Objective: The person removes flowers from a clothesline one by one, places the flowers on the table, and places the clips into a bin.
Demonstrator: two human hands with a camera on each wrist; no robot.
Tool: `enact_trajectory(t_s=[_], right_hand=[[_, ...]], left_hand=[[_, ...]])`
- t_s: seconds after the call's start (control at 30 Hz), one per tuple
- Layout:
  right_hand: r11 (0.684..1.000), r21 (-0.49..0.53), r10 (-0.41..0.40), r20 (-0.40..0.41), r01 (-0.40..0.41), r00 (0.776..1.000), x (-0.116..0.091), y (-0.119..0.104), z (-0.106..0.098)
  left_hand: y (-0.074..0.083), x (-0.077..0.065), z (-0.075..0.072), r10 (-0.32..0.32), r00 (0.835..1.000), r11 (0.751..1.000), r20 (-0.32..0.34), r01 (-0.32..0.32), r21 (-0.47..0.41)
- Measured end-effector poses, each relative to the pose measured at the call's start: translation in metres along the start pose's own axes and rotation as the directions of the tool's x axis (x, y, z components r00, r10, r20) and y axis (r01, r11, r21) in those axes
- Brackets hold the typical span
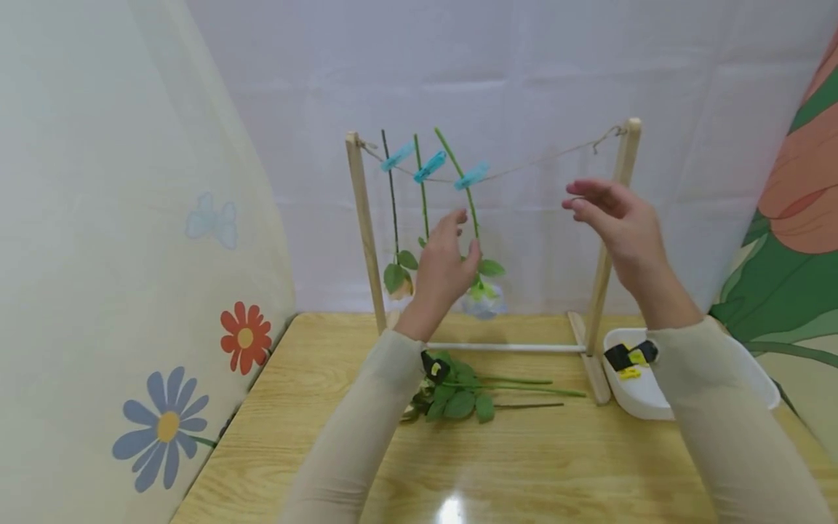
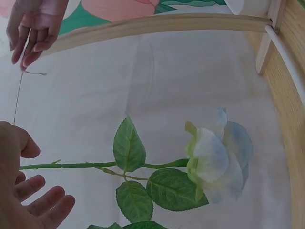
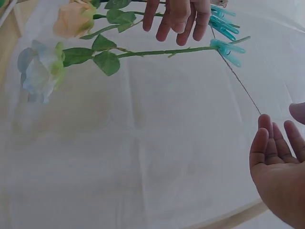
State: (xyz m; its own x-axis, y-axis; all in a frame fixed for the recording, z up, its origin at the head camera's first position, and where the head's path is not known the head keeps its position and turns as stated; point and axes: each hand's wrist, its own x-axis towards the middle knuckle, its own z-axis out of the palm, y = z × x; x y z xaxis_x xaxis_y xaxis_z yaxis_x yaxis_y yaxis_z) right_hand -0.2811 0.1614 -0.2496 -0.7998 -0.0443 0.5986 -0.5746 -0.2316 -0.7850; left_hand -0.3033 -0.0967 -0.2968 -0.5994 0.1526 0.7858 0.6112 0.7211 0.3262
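Three artificial roses hang heads down from a twine line (image 1: 543,159), clipped by light-blue clothespins (image 1: 473,176). A pale blue-white rose (image 2: 224,157) is the rightmost; a peach rose (image 3: 74,20) hangs further left, and the middle one's head is hidden behind my left hand. My left hand (image 1: 445,266) is beside the rightmost rose's green stem (image 2: 71,165), fingers loosely bent and gripping nothing. My right hand (image 1: 625,229) is raised near the right post, thumb and fingers apart and nothing between them; its fingertips overlap the twine in the right wrist view.
The twine runs between two wooden posts (image 1: 363,233), joined low down by a white rod (image 1: 511,348). Several leafy stems (image 1: 461,400) lie on the wooden table (image 1: 524,458) in front. At the right stands a white basin (image 1: 644,405) with yellow clips (image 1: 630,373).
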Motion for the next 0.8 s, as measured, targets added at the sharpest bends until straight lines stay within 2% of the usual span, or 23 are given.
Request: enact_trajectory(t_s=[0.07,0.13,0.2,0.3,0.5,0.57,0.8], right_hand=[[1.000,0.016,0.003,0.004,-0.003,1.000,0.004,-0.001,0.005],[0.999,0.047,0.009,0.013,-0.010,1.000,0.008,-0.002,0.009],[0.998,0.061,0.014,0.025,-0.016,1.000,0.012,-0.003,0.013],[0.996,0.088,0.020,0.032,-0.023,0.999,0.016,-0.004,0.019],[0.998,0.046,0.035,0.020,-0.036,0.999,0.024,-0.006,0.029],[0.999,0.029,0.043,0.022,-0.044,0.999,0.027,-0.006,0.033],[0.996,-0.037,0.078,0.044,-0.077,0.996,0.037,-0.007,0.050]], left_hand=[[0.002,0.003,-0.001,-0.081,0.996,0.994,0.025,0.083,-0.075],[0.002,0.006,-0.001,-0.155,0.987,0.974,0.046,0.160,-0.161],[0.001,0.008,0.000,-0.195,0.979,0.952,0.057,0.203,-0.227],[0.000,0.010,0.000,-0.221,0.973,0.919,0.065,0.231,-0.319],[-0.004,0.012,0.002,-0.256,0.962,0.841,0.096,0.271,-0.468],[-0.005,0.013,0.003,-0.264,0.959,0.826,0.102,0.280,-0.489],[-0.007,0.014,0.006,-0.290,0.952,0.800,0.099,0.298,-0.521]])
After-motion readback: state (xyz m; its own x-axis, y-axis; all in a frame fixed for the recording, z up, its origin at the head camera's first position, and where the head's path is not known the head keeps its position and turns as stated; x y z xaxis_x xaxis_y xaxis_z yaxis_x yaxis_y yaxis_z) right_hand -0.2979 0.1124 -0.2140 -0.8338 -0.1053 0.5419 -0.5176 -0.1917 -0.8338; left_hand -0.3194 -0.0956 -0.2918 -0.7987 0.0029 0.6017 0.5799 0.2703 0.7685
